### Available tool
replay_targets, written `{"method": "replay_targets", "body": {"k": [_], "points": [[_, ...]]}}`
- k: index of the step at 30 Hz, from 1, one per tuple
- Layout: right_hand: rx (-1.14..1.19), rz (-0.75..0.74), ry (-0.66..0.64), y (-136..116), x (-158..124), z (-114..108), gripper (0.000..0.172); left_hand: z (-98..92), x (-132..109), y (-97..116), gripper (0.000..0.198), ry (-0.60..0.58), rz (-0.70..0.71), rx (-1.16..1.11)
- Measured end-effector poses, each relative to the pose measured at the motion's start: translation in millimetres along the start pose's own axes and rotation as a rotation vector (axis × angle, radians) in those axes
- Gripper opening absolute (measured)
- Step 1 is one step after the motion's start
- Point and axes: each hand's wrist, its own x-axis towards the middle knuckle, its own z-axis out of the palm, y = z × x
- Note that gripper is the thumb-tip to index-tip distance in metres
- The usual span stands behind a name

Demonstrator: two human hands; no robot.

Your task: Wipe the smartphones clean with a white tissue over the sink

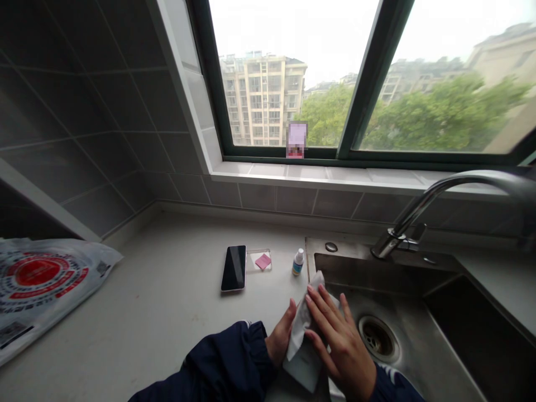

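My left hand (281,339) and my right hand (340,340) meet over a crumpled white tissue (302,318) at the edge of the steel sink (377,273). The left hand grips its near side, and the fingers of the right press down on top. Below the tissue shows a flat white item (302,368), partly hidden, and I cannot tell what it is. Beyond the hands, on the counter, lie a black smartphone (233,268), a clear phone case (258,260) holding a pink square (263,261), and a small white dropper bottle (297,262).
A printed white plastic bag (42,285) lies at the counter's left. A chrome faucet (431,212) arches over the sink, whose drain (378,338) lies right of my right hand. Tiled walls and a window sill (318,174) border the counter's far side.
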Motion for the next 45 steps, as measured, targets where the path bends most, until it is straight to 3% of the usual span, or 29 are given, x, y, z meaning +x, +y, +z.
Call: {"method": "replay_targets", "body": {"k": [10, 24, 33, 45], "points": [[0.043, 0.064, 0.020, 1.8, 1.8, 2.0, 0.062, 1.9, 1.2, -2.6, 0.062, 0.038, 0.041, 0.015], [0.064, -0.100, -0.059, -1.0, -1.6, 3.7, 0.057, -7.2, 3.2, 1.1, 0.071, 0.106, 0.045, -0.017], [0.036, -0.201, -0.093, -1.1, 2.4, 0.3, 0.053, -0.3, 4.7, 7.5, 0.073, 0.198, 0.082, -0.104], [0.018, -0.187, -0.058, 5.2, 1.2, -2.5, 0.047, 2.3, 6.7, 11.9, 0.076, 0.221, 0.082, -0.131]]}}
